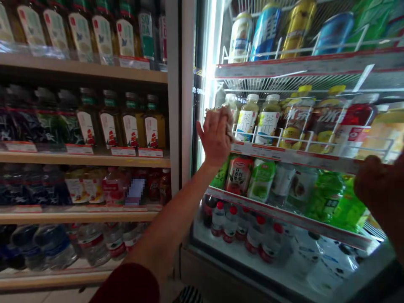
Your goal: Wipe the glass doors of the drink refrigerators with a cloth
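Note:
My left hand [217, 134] reaches up on an outstretched arm with a maroon sleeve. It is closed on a crumpled pale cloth [227, 120], pressed against the glass near the left side of a lit drinks fridge. Beyond the cloth stand bottles of tea [246, 122] with white caps. At the right edge, in shadow, my right hand [375, 189] has its fingers curled, seemingly round the edge of the glass fridge door [362, 269]. The part it grips is dark and partly cut off by the frame.
Wooden shelves [78, 158] full of bottles stand left of the fridge, behind a grey upright post [176, 92]. Inside the fridge, wire racks hold cans [265, 31], green bottles [326, 195] and small red-capped bottles [231, 223]. Floor tiles [57, 294] show at the lower left.

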Available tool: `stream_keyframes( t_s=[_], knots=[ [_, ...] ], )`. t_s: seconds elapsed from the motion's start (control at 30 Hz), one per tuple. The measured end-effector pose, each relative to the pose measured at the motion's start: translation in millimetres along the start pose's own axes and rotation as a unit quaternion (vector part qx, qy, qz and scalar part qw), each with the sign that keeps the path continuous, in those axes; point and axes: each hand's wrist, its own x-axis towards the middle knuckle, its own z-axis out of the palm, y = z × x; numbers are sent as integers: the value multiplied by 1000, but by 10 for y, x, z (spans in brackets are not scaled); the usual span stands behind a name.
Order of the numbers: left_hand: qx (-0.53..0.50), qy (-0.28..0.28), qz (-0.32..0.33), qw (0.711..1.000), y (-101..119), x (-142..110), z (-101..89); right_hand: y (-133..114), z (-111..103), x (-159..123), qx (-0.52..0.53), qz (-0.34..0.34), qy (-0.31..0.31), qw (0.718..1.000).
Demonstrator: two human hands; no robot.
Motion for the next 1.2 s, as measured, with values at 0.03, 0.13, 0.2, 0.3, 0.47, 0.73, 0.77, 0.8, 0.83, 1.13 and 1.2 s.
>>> stream_keyframes(
  t_s=[0.03, 0.13, 0.2, 0.3, 0.47, 0.73, 0.77, 0.8, 0.83, 1.13, 1.2],
  knots=[
    [0, 1, -15, 1000, -12, 3, 5, -28, 6, -29, -7, 14, 7, 1000],
    [-27, -9, 41, 999, 305, -114, 155, -165, 62, -101, -32, 48, 34, 998],
    [-53, -14, 126, 990, 539, -211, 255, -181, 104, -86, -40, 29, 30, 998],
    [-45, 1, 161, 986, 445, -207, 222, -50, 123, -8, -9, -86, -31, 996],
    [8, 96, -49, 994, -126, 78, 73, 96, 120, 12, -8, -137, -22, 990],
    [-34, -17, 293, 955, 447, -255, 246, 130, 95, 0, -47, -192, -17, 980],
    [-25, -7, 256, 966, 316, -193, 205, 136, 81, -2, -46, -192, -25, 980],
    [-15, 8, 200, 980, 158, -105, 161, 138, 70, -6, -44, -191, -31, 980],
    [-11, 50, 120, 991, 6, -9, 124, 136, 63, -10, -43, -188, -34, 981],
    [-40, -47, 320, 945, 450, -121, 258, 129, 50, -7, -41, -179, -50, 982],
    [-34, -17, 259, 965, 260, -1, 208, 136, 44, -8, -43, -182, -50, 981]
  ],
)
